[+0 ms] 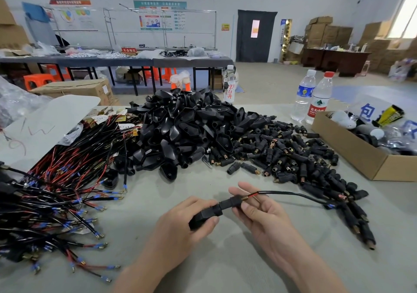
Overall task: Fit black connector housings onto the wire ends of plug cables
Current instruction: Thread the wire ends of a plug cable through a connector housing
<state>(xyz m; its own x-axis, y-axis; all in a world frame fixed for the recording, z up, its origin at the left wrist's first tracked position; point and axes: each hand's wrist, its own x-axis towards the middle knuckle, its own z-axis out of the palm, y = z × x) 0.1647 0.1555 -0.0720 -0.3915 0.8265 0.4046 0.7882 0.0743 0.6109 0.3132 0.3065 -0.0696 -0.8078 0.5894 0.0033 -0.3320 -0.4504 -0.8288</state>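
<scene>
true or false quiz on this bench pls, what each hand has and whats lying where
1. The left hand grips a black housing. True.
2. The right hand holds nothing. False: it holds a small black connector, with a cable leading off to the right.
3. The bundle of red and black cables lies at the left of the table. True.
4. The cardboard box stands at the left. False: it stands at the right.
5. One water bottle has a red cap. True.
</scene>
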